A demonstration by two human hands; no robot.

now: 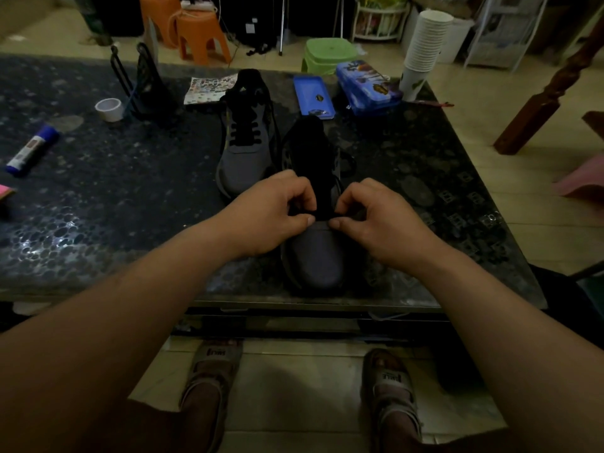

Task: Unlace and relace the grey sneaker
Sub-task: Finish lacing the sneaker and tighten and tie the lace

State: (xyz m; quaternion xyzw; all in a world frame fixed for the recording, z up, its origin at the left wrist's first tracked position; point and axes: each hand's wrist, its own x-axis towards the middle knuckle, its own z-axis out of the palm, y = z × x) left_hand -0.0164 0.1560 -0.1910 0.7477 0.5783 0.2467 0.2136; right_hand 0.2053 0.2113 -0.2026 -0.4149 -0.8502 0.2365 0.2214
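On the dark speckled table [98, 197], close to its near edge, stands the grey sneaker [322, 256], with its toe toward the person and its heel away. Its black tongue stands up; the dim light hides the eyelets higher up.

Over the front of the grey sneaker the left hand [271, 217] and the right hand [376, 223] meet, thumbs almost touching. Each has its fingers curled and pinches the black lace [322, 214] between thumb and forefinger, the left hand on the sneaker's left side and the right hand on its right. The lace runs straight across just above the toe cap.

Just left of the grey sneaker and a little farther back sits a second sneaker [245, 158], laced in black, its toe also toward the person. Behind the grey sneaker lies a blue tray [309, 89]. Behind and to its right is a blue printed tin [366, 86], with a stack of paper cups [425, 44] farther right still.

Well to the left of the grey sneaker are a roll of tape [109, 109], a black wire rack [147, 83], a sheet of stickers [209, 88] and a glue stick [31, 152].

Nearer than the grey sneaker, below the table's edge, two feet in sandals [212, 364] rest on the tiled floor [294, 387].
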